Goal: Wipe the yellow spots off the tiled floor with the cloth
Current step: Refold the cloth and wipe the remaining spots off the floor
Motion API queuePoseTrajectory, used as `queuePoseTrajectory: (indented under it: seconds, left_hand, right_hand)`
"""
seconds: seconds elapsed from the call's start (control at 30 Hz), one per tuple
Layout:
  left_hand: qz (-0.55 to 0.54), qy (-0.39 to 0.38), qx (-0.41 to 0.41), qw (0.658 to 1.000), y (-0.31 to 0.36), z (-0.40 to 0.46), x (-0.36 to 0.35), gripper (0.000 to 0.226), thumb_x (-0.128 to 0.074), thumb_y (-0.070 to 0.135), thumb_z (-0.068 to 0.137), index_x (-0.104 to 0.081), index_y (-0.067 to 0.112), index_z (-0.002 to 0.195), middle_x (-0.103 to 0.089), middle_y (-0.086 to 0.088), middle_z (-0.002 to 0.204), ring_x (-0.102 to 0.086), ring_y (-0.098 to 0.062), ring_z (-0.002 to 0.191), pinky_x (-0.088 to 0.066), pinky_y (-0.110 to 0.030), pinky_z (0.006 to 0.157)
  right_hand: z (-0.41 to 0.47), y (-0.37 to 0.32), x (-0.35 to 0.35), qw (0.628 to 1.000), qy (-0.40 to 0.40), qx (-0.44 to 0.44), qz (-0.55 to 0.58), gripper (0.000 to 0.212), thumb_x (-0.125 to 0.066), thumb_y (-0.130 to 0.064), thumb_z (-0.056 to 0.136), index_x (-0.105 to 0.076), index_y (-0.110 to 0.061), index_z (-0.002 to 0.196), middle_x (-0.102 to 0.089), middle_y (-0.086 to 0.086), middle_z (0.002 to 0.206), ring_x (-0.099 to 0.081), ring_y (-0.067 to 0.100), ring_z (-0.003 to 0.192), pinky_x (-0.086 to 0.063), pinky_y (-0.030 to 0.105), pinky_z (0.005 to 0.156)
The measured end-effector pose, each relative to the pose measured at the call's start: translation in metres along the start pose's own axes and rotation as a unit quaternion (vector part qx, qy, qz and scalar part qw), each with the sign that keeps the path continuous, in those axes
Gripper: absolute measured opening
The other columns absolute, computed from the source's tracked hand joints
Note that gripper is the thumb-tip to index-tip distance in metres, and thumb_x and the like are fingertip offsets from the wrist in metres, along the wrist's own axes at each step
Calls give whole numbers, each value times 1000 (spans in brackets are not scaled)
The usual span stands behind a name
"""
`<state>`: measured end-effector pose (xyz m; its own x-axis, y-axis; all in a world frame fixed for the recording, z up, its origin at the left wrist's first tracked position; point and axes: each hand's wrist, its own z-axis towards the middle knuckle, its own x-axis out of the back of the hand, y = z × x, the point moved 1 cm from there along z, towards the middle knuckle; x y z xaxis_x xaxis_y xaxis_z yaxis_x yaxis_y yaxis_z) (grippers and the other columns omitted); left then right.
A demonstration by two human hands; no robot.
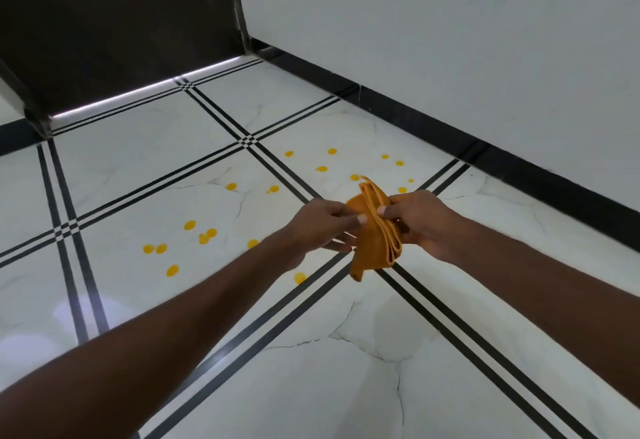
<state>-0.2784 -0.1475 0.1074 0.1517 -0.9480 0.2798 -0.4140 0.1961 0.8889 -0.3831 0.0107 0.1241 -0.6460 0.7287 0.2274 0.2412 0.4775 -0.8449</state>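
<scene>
An orange-yellow folded cloth (374,230) hangs in the air above the floor, gripped from both sides. My left hand (323,227) pinches its left edge and my right hand (420,222) holds its folded right side. Several yellow spots (189,225) lie scattered on the white marble-look tiled floor (156,168), from the left tile near my left forearm to a farther group (322,169) beyond the cloth. One spot (300,278) lies just below my left wrist. Some spots may be hidden behind the hands and cloth.
A dark door (121,22) stands closed at the back left with light showing under it. A white wall (450,40) with a black skirting (485,147) runs along the right. Black triple lines cross the tiles.
</scene>
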Motion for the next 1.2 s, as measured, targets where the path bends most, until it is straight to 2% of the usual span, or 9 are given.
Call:
queuePoseTrajectory:
  seconds: [0.07,0.2,0.4,0.63,0.87,0.97,1.03,1.1,1.2]
  left_hand:
    - [1,64,2,998,4,-3,-5,47,-79,42,84,-69,12,118,-75,-8,105,-76,-20,89,-64,-36,77]
    - [91,171,-44,980,12,-9,-20,55,-83,52,73,-67,21,115,-73,-1,103,-72,-17,90,-63,-40,79]
    - [101,147,-51,983,22,-15,-29,21,-81,25,79,-73,14,95,-75,-5,92,-74,-22,85,-63,-43,80]
    - [-44,137,6,990,24,-20,9,10,-69,11,87,-69,1,90,-75,-14,80,-75,-22,70,-65,-35,70]
    - [-93,-8,22,995,14,-25,-1,50,-74,46,87,-65,12,123,-75,-10,109,-75,-23,98,-62,-33,79]
    - [-47,85,-16,995,21,-23,-20,44,-83,32,82,-65,11,116,-77,-8,96,-77,-17,81,-63,-27,69]
    - [-45,144,-33,988,21,-22,-20,32,-81,24,84,-69,10,111,-76,-8,89,-77,-18,73,-63,-27,65]
    - [-49,178,-35,982,16,-23,-13,20,-77,19,87,-72,10,105,-76,-9,88,-76,-17,71,-63,-26,63]
    - [-55,225,-12,973,3,-27,-5,12,-71,13,90,-72,8,101,-74,-10,86,-74,-16,69,-63,-29,62]
  right_hand:
    - [-6,-4,-5,999,9,-12,36,31,-60,-12,102,-61,-2,132,-72,17,117,-72,34,102,-61,45,87]
    - [-13,-8,-5,993,17,-29,109,27,-53,-5,104,-62,5,127,-72,24,116,-73,33,96,-61,44,77]
    - [-18,-9,0,988,46,-32,146,26,-48,-2,103,-66,5,121,-70,24,119,-71,33,97,-61,45,76]
    - [-29,-24,7,993,82,-12,84,32,-54,-12,104,-59,-5,135,-64,20,128,-64,42,116,-53,59,102]
    - [-39,-35,-1,995,86,36,20,21,-52,-15,107,-68,-13,93,-71,12,101,-70,30,92,-61,43,79]
    - [-42,-35,-7,996,85,27,19,28,-52,-13,106,-65,-17,82,-71,11,94,-71,27,86,-57,34,66]
    - [-41,-36,-4,995,90,29,24,23,-52,-12,106,-66,-13,87,-69,10,95,-69,26,85,-55,33,66]
    - [-40,-37,1,994,108,33,9,17,-53,-14,106,-67,-8,114,-68,12,109,-68,31,98,-54,36,77]
    - [-35,-37,11,989,149,18,-20,37,-52,-20,107,-57,-6,140,-63,19,133,-63,39,120,-51,43,96]
